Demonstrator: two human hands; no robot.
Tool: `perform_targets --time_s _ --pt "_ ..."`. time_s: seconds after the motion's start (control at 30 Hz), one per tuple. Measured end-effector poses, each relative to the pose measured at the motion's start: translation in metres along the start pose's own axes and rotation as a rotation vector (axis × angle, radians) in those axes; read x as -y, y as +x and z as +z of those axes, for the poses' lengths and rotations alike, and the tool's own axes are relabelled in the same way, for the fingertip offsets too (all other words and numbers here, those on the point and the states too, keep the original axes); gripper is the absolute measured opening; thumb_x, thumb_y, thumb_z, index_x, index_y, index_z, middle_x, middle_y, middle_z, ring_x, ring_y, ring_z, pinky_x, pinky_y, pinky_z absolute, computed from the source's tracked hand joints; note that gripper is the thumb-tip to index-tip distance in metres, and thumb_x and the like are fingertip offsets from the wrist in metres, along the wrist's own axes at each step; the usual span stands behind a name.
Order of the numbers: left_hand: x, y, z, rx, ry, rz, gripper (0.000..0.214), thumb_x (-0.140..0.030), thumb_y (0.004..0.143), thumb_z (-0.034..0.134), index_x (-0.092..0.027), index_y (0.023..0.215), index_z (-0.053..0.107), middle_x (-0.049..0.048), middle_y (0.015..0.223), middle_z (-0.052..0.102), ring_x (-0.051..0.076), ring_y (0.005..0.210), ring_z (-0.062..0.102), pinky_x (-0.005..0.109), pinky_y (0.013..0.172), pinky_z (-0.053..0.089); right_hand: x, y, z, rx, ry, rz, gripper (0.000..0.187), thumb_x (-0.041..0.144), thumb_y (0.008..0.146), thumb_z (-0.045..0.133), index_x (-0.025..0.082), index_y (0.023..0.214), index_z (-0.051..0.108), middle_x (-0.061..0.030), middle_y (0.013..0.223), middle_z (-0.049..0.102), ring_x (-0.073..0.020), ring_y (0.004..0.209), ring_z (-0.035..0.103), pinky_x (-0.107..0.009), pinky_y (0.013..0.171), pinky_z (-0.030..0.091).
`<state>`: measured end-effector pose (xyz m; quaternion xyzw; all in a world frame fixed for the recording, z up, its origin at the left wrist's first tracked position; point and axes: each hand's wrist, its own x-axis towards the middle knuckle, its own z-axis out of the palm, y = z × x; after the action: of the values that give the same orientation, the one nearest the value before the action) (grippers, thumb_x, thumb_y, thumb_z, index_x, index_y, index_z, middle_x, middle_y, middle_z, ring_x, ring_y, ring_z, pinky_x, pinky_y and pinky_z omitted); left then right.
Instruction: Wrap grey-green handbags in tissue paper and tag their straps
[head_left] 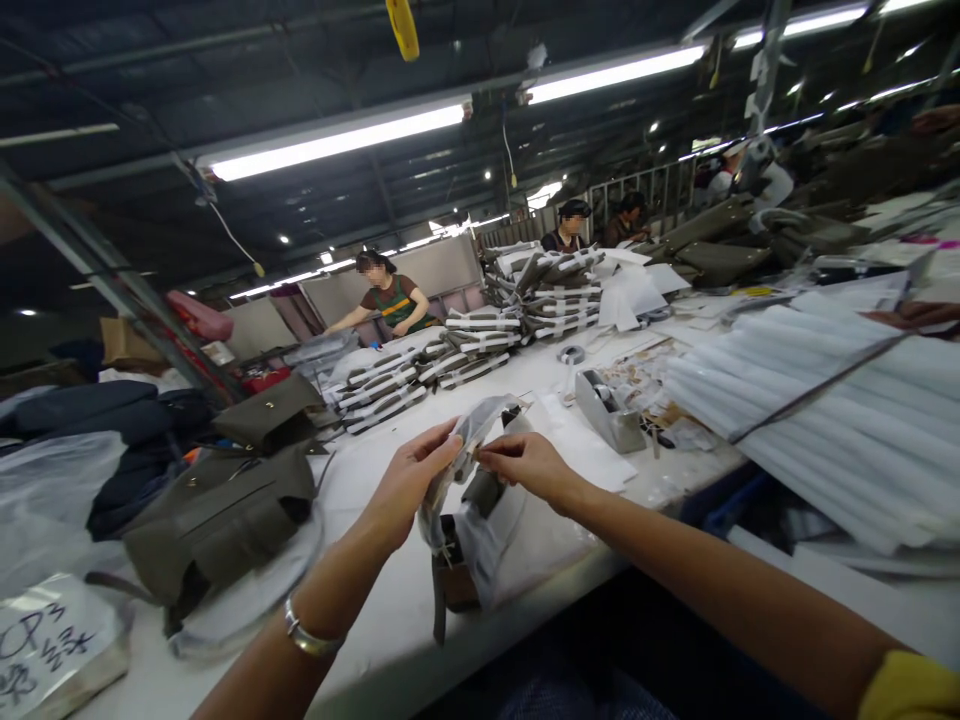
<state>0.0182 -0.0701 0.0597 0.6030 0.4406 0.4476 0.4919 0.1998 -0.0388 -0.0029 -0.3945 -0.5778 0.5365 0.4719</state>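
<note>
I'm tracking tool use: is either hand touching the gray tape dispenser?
No, the left hand and right hand are at the plastic-covered item, while the tape dispenser stands apart.

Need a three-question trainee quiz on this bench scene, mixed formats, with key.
1. True or false: the left hand is on the wrapped bag.

2. Which is closer to the right hand?
A) the tape dispenser
B) the strapped stack of white sheets

3. Fill in: the right sleeve is ____ in colour.

Key: 1 true; 2 A; 3 yellow
</note>
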Motion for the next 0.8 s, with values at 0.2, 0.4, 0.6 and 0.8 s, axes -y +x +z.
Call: perform_targets --time_s 0.2,0.4,0.6,0.8 --pt "-0.002 -0.003 0.004 -0.003 0.319 0.166 0.048 -0.044 0.086 0.064 -0.022 0.129 0.064 0.0052 0.129 0.066 0.027 0.123 0.056 0.039 0.107 0.039 0.018 -0.003 0.011 0.14 0.341 0.069 0.015 0.028 0.064 0.077 0.015 0.067 0.069 0.0035 0.057 0.053 -0.0087 0.055 0.039 -0.026 0.055 0.032" --pt "0.003 -0.002 0.001 -0.069 0.47 0.315 0.036 -0.038 0.086 0.063 -0.026 0.119 0.071 0.0056 0.125 0.066 0.026 0.121 0.057 0.036 0.104 0.043 0.032 -0.013 -0.001 0.354 0.532 0.124 0.01 0.018 0.066 0.074 0.015 0.067 0.065 0.0045 0.06 0.048 -0.0082 0.056 0.035 -0.024 0.054 0.03" --pt "0.002 -0.003 0.004 -0.094 0.434 0.33 0.032 -0.039 0.085 0.065 -0.023 0.111 0.075 0.0089 0.125 0.06 0.022 0.104 0.063 0.028 0.083 0.051 0.034 -0.016 0.005 0.251 0.585 0.166 0.024 0.039 0.073 0.078 0.017 0.075 0.068 0.0004 0.071 0.06 -0.0111 0.063 0.047 -0.024 0.061 0.04" --pt "0.003 -0.007 0.009 -0.173 0.181 0.097 0.082 -0.043 0.078 0.074 -0.029 0.15 0.036 0.011 0.136 0.054 0.012 0.079 0.064 0.025 0.07 0.051 0.033 -0.014 0.015 0.142 0.481 0.095 0.029 0.043 0.072 0.08 0.016 0.073 0.068 0.0026 0.067 0.057 -0.009 0.06 0.043 -0.022 0.055 0.035"
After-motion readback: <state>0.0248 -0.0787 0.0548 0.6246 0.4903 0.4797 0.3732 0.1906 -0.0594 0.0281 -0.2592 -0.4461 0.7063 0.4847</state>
